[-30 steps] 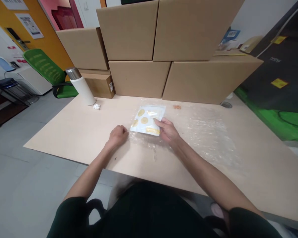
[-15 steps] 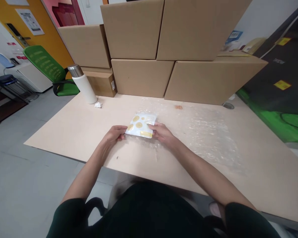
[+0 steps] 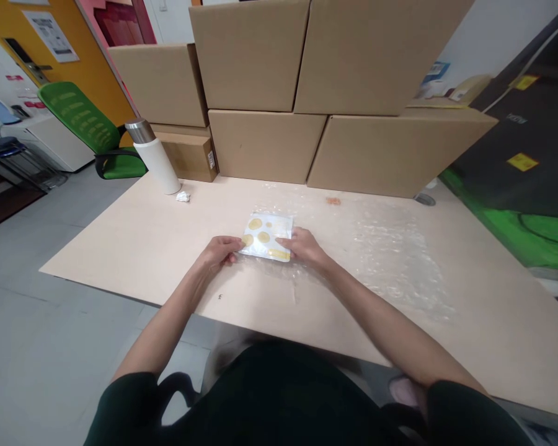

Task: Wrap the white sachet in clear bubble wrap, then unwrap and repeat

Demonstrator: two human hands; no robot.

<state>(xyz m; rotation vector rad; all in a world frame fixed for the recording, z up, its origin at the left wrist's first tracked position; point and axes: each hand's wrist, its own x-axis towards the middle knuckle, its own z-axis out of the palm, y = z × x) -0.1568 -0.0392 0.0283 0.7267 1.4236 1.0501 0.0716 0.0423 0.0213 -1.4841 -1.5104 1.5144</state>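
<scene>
Pinching the white, yellow-spotted packet [image 3: 267, 238] at both sides, that's the action here! The left hand [image 3: 221, 249] has a narrow grip on its near left corner; the right hand [image 3: 307, 246] grips the right edge. The packet sits mid-worktop [image 3: 167, 248], over clear plastic wrap [image 3: 400, 260] spreading right. Any shift, I'd judge, calls for both hands moving together. Now the edges: the worktop's near rim passes under both forearms, cardboard boxes [image 3: 265, 145] wall the far side, and there's room between hands and bottle [image 3: 158, 166], far left.
</scene>
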